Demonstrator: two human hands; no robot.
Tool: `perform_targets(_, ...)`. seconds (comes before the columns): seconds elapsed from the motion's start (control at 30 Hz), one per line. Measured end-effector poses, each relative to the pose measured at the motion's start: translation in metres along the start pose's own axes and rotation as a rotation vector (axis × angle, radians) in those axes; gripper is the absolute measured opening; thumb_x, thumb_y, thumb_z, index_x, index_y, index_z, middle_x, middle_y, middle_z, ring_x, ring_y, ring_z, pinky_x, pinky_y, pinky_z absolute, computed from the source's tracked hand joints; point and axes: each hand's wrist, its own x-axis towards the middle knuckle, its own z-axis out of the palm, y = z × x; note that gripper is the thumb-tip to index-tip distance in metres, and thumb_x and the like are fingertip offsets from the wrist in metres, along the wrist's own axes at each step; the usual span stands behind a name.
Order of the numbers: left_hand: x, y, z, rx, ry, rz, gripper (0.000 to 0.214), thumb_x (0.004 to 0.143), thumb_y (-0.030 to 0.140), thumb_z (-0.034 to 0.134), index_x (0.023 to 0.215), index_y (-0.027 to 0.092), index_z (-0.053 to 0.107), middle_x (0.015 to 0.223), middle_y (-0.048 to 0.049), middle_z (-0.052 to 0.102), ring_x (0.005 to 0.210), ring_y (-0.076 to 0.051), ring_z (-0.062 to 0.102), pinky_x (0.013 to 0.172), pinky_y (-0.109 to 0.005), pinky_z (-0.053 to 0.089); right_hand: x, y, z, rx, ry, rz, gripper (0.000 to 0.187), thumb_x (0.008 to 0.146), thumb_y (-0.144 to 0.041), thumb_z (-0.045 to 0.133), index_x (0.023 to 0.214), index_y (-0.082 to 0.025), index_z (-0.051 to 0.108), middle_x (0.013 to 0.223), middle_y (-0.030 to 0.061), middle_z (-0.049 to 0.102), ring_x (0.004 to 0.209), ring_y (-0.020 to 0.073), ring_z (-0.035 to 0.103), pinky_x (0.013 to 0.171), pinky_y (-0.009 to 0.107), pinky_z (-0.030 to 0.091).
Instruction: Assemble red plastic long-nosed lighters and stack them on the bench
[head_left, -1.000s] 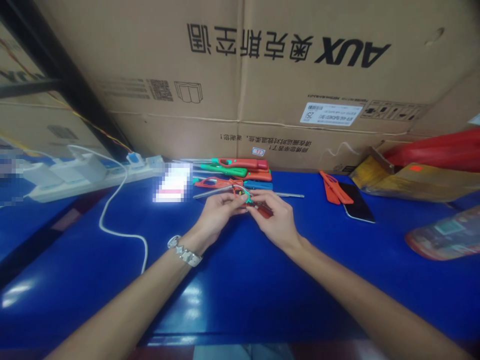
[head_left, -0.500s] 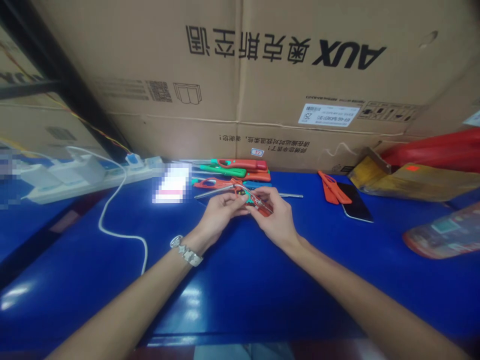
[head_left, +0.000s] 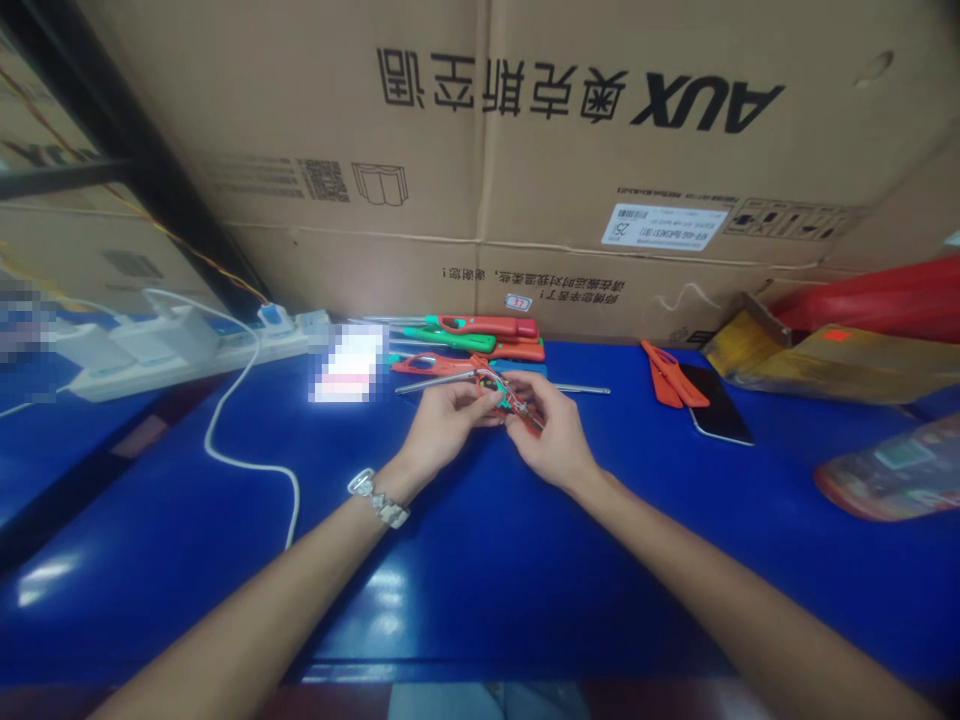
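Note:
My left hand (head_left: 442,425) and my right hand (head_left: 551,435) meet over the blue table (head_left: 480,580), both pinched round a small red part with thin wires (head_left: 508,400) held just above the surface. A metal watch (head_left: 379,500) is on my left wrist. Right behind the hands lies a pile of long-nosed lighters (head_left: 480,340) in red, green and orange, with metal tubes pointing left. What exactly the fingers grip inside the part is too small to make out.
A large cardboard box (head_left: 480,160) stands along the back of the table. A white power strip (head_left: 172,345) with a white cable (head_left: 247,440) is at left. Red shell pieces (head_left: 664,375) and a dark phone (head_left: 716,405) lie at right, beside packaged goods (head_left: 885,470).
Both hands stay together at the same spot; the fingers shift slightly on the small red wired part. The view has tilted a little.

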Motion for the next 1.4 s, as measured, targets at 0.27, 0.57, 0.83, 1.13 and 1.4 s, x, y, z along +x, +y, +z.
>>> perform_targets(0.27, 0.002, -0.001, -0.003, 0.020, 0.013, -0.030, 0.030, 0.066, 0.035, 0.087, 0.072, 0.010, 0.072, 0.070, -0.0048, 0.072, 0.065, -0.014, 0.069, 0.073, -0.028, 0.061, 0.015, 0.003, 0.014, 0.128, 0.062, 0.240, 0.023, 0.083, -0.039, 0.065, 0.082, -0.018, 0.072, 0.081, 0.0053, 0.076, 0.069, 0.0191, 0.066, 0.065, 0.030, 0.052)
perform_targets(0.57, -0.009, 0.003, 0.009, -0.033, 0.008, -0.107, 0.034, 0.060, 0.032, 0.091, 0.066, 0.010, 0.067, 0.064, -0.0033, 0.069, 0.061, -0.013, 0.068, 0.074, -0.030, 0.061, 0.013, 0.001, 0.013, 0.076, 0.116, 0.198, 0.015, 0.074, -0.025, 0.060, 0.081, -0.017, 0.071, 0.079, 0.0044, 0.071, 0.064, 0.0156, 0.059, 0.058, 0.027, 0.049)
perform_targets(0.83, -0.013, -0.001, 0.007, -0.179, -0.038, -0.202, 0.024, 0.066, 0.024, 0.088, 0.069, 0.010, 0.068, 0.072, -0.0025, 0.068, 0.071, -0.010, 0.066, 0.086, -0.030, 0.059, 0.009, -0.003, 0.006, 0.045, 0.110, 0.140, 0.013, 0.078, -0.026, 0.059, 0.081, -0.019, 0.070, 0.084, 0.0058, 0.070, 0.073, 0.0185, 0.065, 0.054, 0.026, 0.047)
perform_targets(1.13, -0.013, 0.002, 0.010, -0.083, -0.068, -0.224, 0.032, 0.072, 0.032, 0.085, 0.070, 0.011, 0.061, 0.064, -0.0042, 0.068, 0.059, -0.012, 0.069, 0.068, -0.025, 0.061, 0.010, 0.001, 0.008, -0.107, -0.018, 0.163, 0.020, 0.088, -0.035, 0.058, 0.084, -0.022, 0.071, 0.084, 0.0041, 0.074, 0.073, 0.0200, 0.065, 0.069, 0.033, 0.049)
perform_targets(1.4, -0.009, 0.003, 0.019, -0.023, 0.142, -0.017, 0.034, 0.073, 0.041, 0.081, 0.085, 0.013, 0.067, 0.073, -0.0018, 0.068, 0.066, -0.015, 0.066, 0.055, -0.024, 0.056, 0.021, -0.003, 0.020, 0.249, 0.141, 0.261, 0.021, 0.090, -0.042, 0.054, 0.093, -0.022, 0.061, 0.085, 0.0014, 0.070, 0.076, 0.0176, 0.064, 0.069, 0.028, 0.052)
